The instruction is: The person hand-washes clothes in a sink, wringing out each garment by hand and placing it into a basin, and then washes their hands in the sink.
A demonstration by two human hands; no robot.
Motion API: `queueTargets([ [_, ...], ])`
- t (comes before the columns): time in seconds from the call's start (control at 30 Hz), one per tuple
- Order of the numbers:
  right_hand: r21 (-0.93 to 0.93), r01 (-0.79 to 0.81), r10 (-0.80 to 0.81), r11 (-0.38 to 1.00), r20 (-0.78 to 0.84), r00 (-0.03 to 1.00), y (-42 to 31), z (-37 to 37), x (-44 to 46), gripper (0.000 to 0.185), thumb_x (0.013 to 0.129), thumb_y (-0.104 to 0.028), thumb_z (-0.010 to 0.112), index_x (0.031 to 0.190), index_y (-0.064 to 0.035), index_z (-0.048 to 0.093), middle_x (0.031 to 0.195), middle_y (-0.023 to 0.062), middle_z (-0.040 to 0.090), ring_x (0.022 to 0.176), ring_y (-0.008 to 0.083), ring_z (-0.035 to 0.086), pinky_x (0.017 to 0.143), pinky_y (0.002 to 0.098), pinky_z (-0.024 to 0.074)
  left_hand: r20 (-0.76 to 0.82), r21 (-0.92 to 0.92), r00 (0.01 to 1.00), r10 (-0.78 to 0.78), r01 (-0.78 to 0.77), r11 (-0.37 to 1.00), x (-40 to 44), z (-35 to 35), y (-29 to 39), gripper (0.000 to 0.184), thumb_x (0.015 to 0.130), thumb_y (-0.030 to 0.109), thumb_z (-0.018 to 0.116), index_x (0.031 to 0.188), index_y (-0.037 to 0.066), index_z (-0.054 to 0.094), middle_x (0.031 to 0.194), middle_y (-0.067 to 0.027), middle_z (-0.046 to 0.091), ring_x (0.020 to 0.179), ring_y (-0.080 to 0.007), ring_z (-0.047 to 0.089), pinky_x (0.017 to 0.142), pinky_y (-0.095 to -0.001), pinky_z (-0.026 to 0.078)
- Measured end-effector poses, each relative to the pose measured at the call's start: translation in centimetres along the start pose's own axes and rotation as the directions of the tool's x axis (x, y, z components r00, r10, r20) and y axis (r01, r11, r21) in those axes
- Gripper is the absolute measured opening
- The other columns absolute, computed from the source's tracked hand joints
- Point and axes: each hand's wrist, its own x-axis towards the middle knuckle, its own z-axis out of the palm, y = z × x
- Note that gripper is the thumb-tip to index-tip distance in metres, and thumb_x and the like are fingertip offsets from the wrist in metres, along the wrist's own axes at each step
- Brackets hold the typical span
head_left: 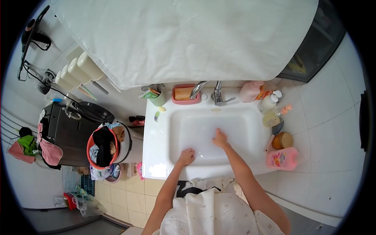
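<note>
A white washbasin [256, 117] holds cloudy, whitish water [196, 133]. My right hand [220, 138] reaches into the middle of the basin, with a finger and the thumb apart and the other fingers partly lost in the water. Nearer the front left inner wall, my left hand [187, 156] dips its loosely bent fingers at the water's surface. Neither hand shows anything held. Behind the basin stands a chrome faucet [217, 97]. To its left, a pink soap dish [185, 102] carries an orange-brown bar of soap [183, 93].
A green cup [158, 100] with brushes stands at the back left corner. Several bottles, among them a white pump bottle [268, 102] and a pink bottle [282, 159], line the right side. A clothes-filled red basket [93, 156] is left. White cloth [188, 43] hangs above.
</note>
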Motion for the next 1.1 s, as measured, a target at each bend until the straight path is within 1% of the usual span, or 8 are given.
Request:
queueTargets([
  [0.13,-0.054,-0.005,0.004,0.999,-0.018,1.0,-0.3,-0.4,0.6,0.066,0.065,-0.024,0.059,0.12,-0.0043,0.028,0.107,0.0169,0.049,0.107,0.0311,0.041,0.088,0.045,0.0295,0.039,0.014,0.999,-0.036,0.035,0.999,0.2,-0.4,0.2,0.017,0.067,0.014,0.046,0.079,0.006,0.053,0.09,-0.0109,0.05,0.089,-0.0294,0.047,0.077,-0.0411,0.036],
  [0.23,-0.056,-0.088,0.085,0.995,-0.056,0.995,-0.4,-0.3,1.2,0.06,0.064,-0.023,0.058,0.116,-0.0051,0.033,0.105,0.014,0.051,0.105,0.0301,0.042,0.088,0.0445,0.0296,0.094,0.046,0.992,-0.085,0.081,0.996,0.3,-0.2,0.0,0.018,0.067,0.015,0.046,0.081,0.007,0.054,0.091,-0.0104,0.05,0.089,-0.0291,0.047,0.077,-0.0414,0.036],
  [0.43,-0.251,0.13,-0.109,0.959,0.095,0.99,0.4,-1.2,2.2,0.042,0.063,-0.02,0.058,0.101,-0.0056,0.048,0.102,0.0111,0.053,0.102,0.029,0.045,0.086,0.042,0.0336,0.076,0.0,0.997,-0.021,0.021,1.0,0.3,-0.3,-0.3,0.02,0.066,0.015,0.047,0.084,0.008,0.055,0.093,-0.0102,0.049,0.092,-0.0289,0.046,0.078,-0.0412,0.035],
  [0.5,-0.217,0.184,-0.177,0.959,0.053,0.983,0.9,-0.9,2.2,0.036,0.061,-0.017,0.057,0.093,-0.0041,0.051,0.094,0.014,0.055,0.099,0.032,0.045,0.083,0.0419,0.0367,0.097,0.012,0.995,-0.027,0.026,1.0,0.3,-0.4,-0.1,0.021,0.067,0.016,0.047,0.085,0.009,0.055,0.095,-0.0101,0.048,0.093,-0.0282,0.045,0.08,-0.041,0.035],
  [0.7,-0.238,0.251,-0.258,0.938,0.004,0.966,2.1,-0.2,2.1,0.023,0.064,-0.015,0.056,0.085,-0.0056,0.054,0.088,0.0124,0.057,0.092,0.029,0.05,0.079,0.0411,0.0384,0.109,0.027,0.994,-0.029,0.026,0.999,0.1,-0.3,0.1,0.024,0.07,0.017,0.046,0.091,0.009,0.053,0.1,-0.011,0.047,0.101,-0.0286,0.042,0.088,-0.0405,0.03],
  [0.8,-0.343,0.223,-0.255,0.913,-0.05,0.966,2.0,0.9,3.3,0.017,0.065,-0.014,0.057,0.08,-0.0065,0.056,0.086,0.0116,0.057,0.087,0.0285,0.052,0.078,0.0408,0.0388,0.035,-0.005,0.999,-0.001,0.001,1.0,-0.1,0.1,-0.1,0.026,0.07,0.017,0.046,0.094,0.009,0.052,0.103,-0.0111,0.046,0.104,-0.0294,0.04,0.09,-0.0408,0.028],
  [1.0,-0.281,0.187,-0.251,0.941,-0.212,0.944,0.5,1.4,3.6,0.009,0.066,-0.008,0.054,0.074,-0.0074,0.057,0.08,0.0094,0.055,0.081,0.0251,0.055,0.069,0.0378,0.0441,0.143,0.058,0.988,-0.054,0.046,0.997,0.0,-0.3,0.1,0.029,0.07,0.017,0.047,0.096,0.01,0.052,0.109,-0.0107,0.044,0.104,-0.0297,0.039,0.089,-0.0409,0.028],
  [1.1,-0.319,0.184,-0.265,0.93,-0.233,0.936,0.0,1.2,3.7,0.008,0.067,-0.006,0.051,0.071,-0.0066,0.057,0.079,0.0093,0.056,0.077,0.0244,0.056,0.064,0.0353,0.0463,0.088,0.012,0.995,-0.056,0.055,0.998,0.0,-0.4,0.3,0.027,0.069,0.017,0.047,0.094,0.009,0.052,0.106,-0.0107,0.045,0.103,-0.0298,0.04,0.088,-0.0411,0.029],
])
